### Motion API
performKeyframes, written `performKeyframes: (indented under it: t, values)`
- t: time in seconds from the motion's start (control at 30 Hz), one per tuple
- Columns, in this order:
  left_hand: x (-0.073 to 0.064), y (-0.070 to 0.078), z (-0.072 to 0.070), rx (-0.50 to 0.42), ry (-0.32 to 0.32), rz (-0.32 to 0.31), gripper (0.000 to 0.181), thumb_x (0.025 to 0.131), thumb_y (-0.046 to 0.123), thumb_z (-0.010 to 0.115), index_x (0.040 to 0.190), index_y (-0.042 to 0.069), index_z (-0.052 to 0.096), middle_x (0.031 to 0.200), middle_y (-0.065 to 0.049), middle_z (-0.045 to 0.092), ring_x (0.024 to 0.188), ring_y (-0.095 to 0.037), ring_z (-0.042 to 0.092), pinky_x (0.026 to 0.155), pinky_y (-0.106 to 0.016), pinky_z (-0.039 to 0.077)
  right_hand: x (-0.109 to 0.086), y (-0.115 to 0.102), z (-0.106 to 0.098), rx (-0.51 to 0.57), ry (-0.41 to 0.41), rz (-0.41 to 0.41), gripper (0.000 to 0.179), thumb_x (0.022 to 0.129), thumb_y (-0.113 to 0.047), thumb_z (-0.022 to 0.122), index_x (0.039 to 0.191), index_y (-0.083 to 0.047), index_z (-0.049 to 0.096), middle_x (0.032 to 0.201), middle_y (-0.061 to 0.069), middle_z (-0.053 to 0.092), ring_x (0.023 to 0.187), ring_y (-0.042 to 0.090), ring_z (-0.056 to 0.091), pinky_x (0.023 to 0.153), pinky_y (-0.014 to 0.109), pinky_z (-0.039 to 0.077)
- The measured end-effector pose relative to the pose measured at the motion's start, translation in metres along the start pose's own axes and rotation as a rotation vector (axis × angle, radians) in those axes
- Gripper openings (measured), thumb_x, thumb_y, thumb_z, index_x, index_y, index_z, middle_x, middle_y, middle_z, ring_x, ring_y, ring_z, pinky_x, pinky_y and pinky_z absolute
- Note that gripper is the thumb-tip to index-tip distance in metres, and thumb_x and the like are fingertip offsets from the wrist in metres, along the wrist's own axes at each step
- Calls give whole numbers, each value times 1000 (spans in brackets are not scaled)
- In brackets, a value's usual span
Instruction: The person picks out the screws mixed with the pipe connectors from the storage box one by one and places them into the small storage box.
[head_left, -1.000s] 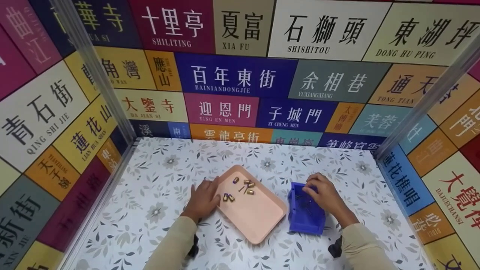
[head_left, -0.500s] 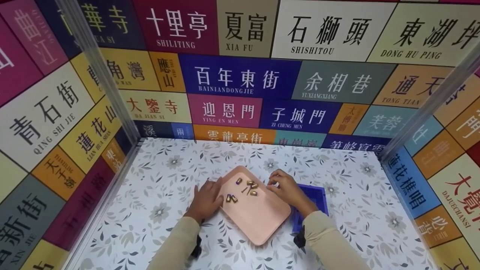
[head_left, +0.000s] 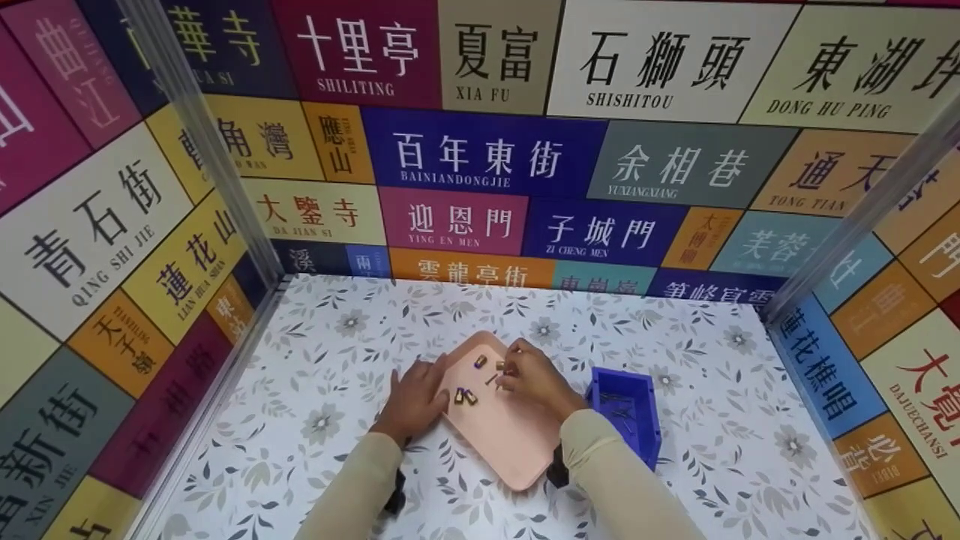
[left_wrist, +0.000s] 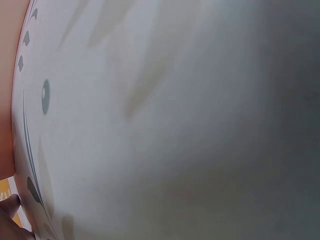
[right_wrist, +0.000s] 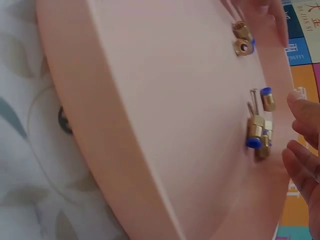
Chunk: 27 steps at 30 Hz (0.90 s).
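Observation:
A pink tray [head_left: 517, 442] lies on the table, bearing several brass push-in fittings [head_left: 466, 396] with blue collars. Two thin screws [right_wrist: 254, 101] lie among them in the right wrist view. My right hand [head_left: 536, 381] is over the tray's far right part, above the fittings; its thumb and fingers are parted, with nothing visible between them. Along the tray's left rim rests my left hand [head_left: 411, 397], fingers fairly straight and thumb at the edge. In the left wrist view only its fingertips [left_wrist: 11, 220] show at the lower left corner.
A blue bin [head_left: 654, 420] holding several dark screws [head_left: 616, 409] stands right of the tray. The table [head_left: 337, 465] has a leaf-patterned white cover. Panels with lettering [head_left: 480, 150] wall the back and both sides.
My right hand has moved left from the blue bin to above the tray, and its fingers have parted. My left hand stays at the tray's left rim.

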<state>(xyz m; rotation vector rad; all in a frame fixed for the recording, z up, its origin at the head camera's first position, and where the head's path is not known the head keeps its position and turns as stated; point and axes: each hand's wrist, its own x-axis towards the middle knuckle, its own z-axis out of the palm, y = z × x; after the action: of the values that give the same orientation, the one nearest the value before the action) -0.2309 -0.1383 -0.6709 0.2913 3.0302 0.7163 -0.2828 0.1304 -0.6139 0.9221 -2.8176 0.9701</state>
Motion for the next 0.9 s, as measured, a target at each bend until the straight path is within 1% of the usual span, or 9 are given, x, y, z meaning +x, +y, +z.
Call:
performKeyframes:
  t: [0.07,0.23,0.33,0.47,0.57,0.67,0.8,0.87,0.9]
  values:
    - [0,-1,0,6,17,20,69,102,45,44,164,30,21,151,-4,49,147,-26,41,123,-71,12,1,1,5,-24,18,-5,20,84,-10,82,81,-2,65,100,8,58,91,18,66,77,35,58]
    - [-1,2,-2,13,9,9,69,102,45,43,165,28,21,153,-4,48,149,-26,39,123,-70,13,5,-4,13,-35,44,103,20,85,-12,82,86,-1,65,101,6,57,90,14,61,77,32,57]
    - [-2,4,-5,4,-4,-1,69,101,46,43,165,29,20,155,-5,47,150,-27,37,123,-70,11,8,-8,18,-39,65,160,23,86,-14,81,89,0,64,102,7,56,85,12,57,72,30,54]
    - [-3,4,-4,9,-12,0,70,101,47,41,165,30,18,156,-5,46,151,-27,36,123,-70,11,8,-12,28,-63,127,227,32,87,-14,81,101,1,57,98,7,59,80,12,59,66,26,53]
    - [-3,3,-3,18,-10,1,70,101,48,40,165,31,18,156,-5,46,151,-27,35,123,-70,11,7,-15,35,-18,172,313,40,87,-14,81,109,-2,51,91,4,62,78,12,61,64,25,53]
    - [-3,3,-3,16,-12,-11,70,101,48,41,165,32,17,157,-4,45,152,-27,34,124,-69,10,6,-17,40,22,203,371,44,86,-15,82,114,-3,50,87,3,62,79,14,62,65,28,54]
    - [-2,4,-3,0,-24,-31,70,101,49,41,165,34,16,160,-2,42,154,-26,30,125,-67,7,3,-17,45,14,253,357,43,83,-14,84,110,-2,53,97,8,67,90,21,68,75,36,59]
    - [-1,4,-3,-4,-27,-33,70,101,49,42,165,34,16,161,-2,41,155,-25,29,125,-67,6,0,-15,47,42,286,316,42,82,-11,85,107,0,53,104,14,68,97,27,70,81,40,60]
    - [-1,4,-3,-5,-16,-19,70,101,48,42,165,32,18,159,-3,43,154,-27,31,124,-69,8,-1,-14,48,81,306,284,40,81,-8,85,105,1,53,106,17,68,100,31,71,83,43,60]
